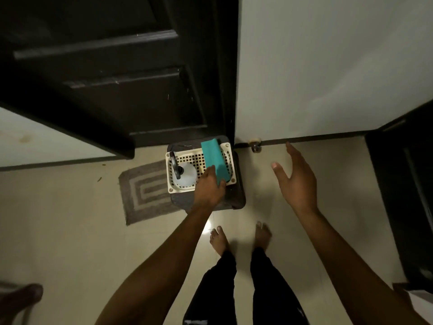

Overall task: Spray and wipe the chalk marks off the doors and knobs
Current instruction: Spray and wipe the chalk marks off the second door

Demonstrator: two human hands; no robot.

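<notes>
Head view. The camera looks straight down at a tiled floor (70, 231) in front of a dark panelled door (105, 90), which fills the upper left of the frame. A white wall (328, 66) takes up the upper right, with a dark skirting strip along its base.

At the centre of the frame a cream perforated basket (185, 160) sits on a dark grey stool (236, 198), just below the bottom edge of the door. Inside the basket, on its left side, stands a white spray bottle (187, 175) with a dark trigger head. A teal cloth (212, 156) lies along the right side of the basket, with its upper end over the far rim.

The left hand (209, 187) reaches down into the basket from the lower centre of the frame. Its fingers are curled round the lower end of the teal cloth and grip it. The hand is just beside the spray bottle; whether it touches the bottle cannot be told.

The right hand (296, 177) hovers at centre right, above the floor and well apart from the basket. Its fingers are straight and spread, and it holds nothing.

A small metal door stopper (255, 146) is fixed near the skirting, just right of the stool. A grey patterned mat (145, 191) lies on the floor to the left of the stool. The person's 2 bare feet (241, 238) stand at lower centre, below the stool. A second dark door edge (403, 184) runs down the right edge of the frame.
</notes>
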